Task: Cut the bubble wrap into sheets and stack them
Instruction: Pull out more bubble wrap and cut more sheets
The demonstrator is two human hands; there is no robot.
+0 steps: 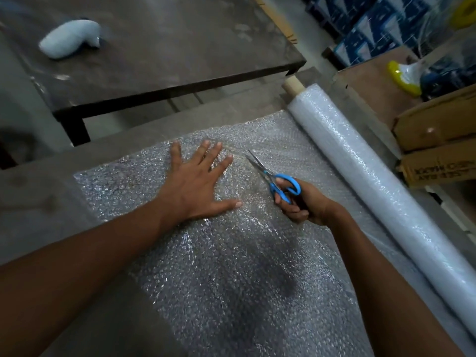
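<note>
Clear bubble wrap [219, 266] lies unrolled flat over the dark table, running from the roll [381, 191] on the right. My left hand [198, 184] presses flat on the wrap with fingers spread. Just right of it, my right hand [301, 204] grips blue-handled scissors [273, 176]. The blades point up and left, slightly parted, tips on the wrap near my left fingertips.
A second dark table [154, 55] stands beyond, with a pale wrapped bundle [69, 38] on it. Cardboard boxes [435, 140] sit to the right of the roll. Blue printed cartons [381, 24] and yellow tape rolls [401, 78] lie at the far right.
</note>
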